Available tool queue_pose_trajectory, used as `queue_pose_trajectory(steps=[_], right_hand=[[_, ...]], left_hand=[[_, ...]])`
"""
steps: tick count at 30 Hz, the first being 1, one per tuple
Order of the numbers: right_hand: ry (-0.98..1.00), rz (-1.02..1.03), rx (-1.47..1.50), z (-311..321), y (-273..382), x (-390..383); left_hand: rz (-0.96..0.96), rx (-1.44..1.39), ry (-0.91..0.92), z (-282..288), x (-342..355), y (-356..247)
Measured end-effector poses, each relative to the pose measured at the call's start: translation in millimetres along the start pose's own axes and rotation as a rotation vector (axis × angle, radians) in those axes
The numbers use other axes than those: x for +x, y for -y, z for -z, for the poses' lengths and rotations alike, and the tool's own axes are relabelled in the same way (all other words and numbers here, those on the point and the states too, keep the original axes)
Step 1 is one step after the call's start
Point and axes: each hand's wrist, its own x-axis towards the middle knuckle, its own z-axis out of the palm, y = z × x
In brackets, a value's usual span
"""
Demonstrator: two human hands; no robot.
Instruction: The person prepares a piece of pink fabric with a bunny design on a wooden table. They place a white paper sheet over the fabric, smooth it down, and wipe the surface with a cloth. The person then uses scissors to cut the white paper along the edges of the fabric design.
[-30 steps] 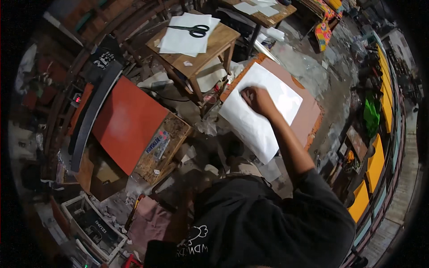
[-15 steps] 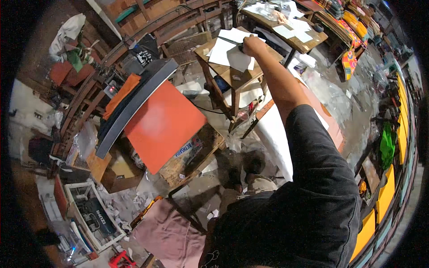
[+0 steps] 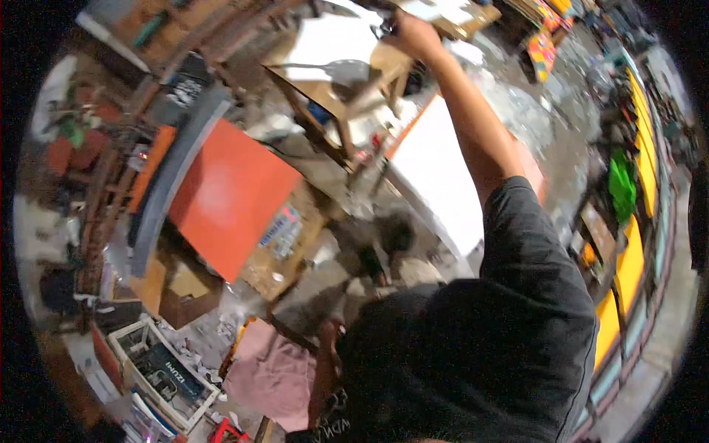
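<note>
Up at the small wooden table (image 3: 325, 92), the right hand (image 3: 413, 33) reaches over the white paper (image 3: 329, 40) lying there, just beside it; motion blur hides whether its fingers pinch anything. Nearby leans an orange board (image 3: 229, 196).

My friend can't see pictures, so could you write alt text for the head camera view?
Seen from above, a person's right hand reaches out to a small wooden table bearing white paper. A red board lies to the left, a large white sheet beneath the arm. The picture is blurred.
</note>
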Motion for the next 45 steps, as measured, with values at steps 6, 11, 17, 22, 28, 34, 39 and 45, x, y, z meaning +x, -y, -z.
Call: queue_pose_trajectory(steps=[6,11,17,22,28,34,39,45], right_hand=[[0.26,-0.493,0.853,144,-44,-278],[0.356,-1.142,0.868,176,-46,-505],[0.439,-1.289,0.943,195,-43,-601],[0.654,-1.275,1.013,194,-86,-607],[0.836,-1.157,1.08,178,-161,-631],[1.105,-0.968,1.149,164,-245,-607],[1.272,-0.932,1.235,143,-282,-617],[1.447,-0.913,1.306,138,-297,-615]], left_hand=[[-0.125,0.332,0.278,-15,78,-46],[-0.159,0.39,0.255,-110,104,-125],[0.14,0.229,0.378,-241,133,-180],[0.295,-0.099,0.418,-341,143,-161],[0.362,-0.502,0.261,-415,126,-153],[0.136,-0.636,0.249,-423,126,-116],[0.085,-0.582,0.16,-416,80,-133],[-0.001,-0.397,0.041,-424,30,-162]])
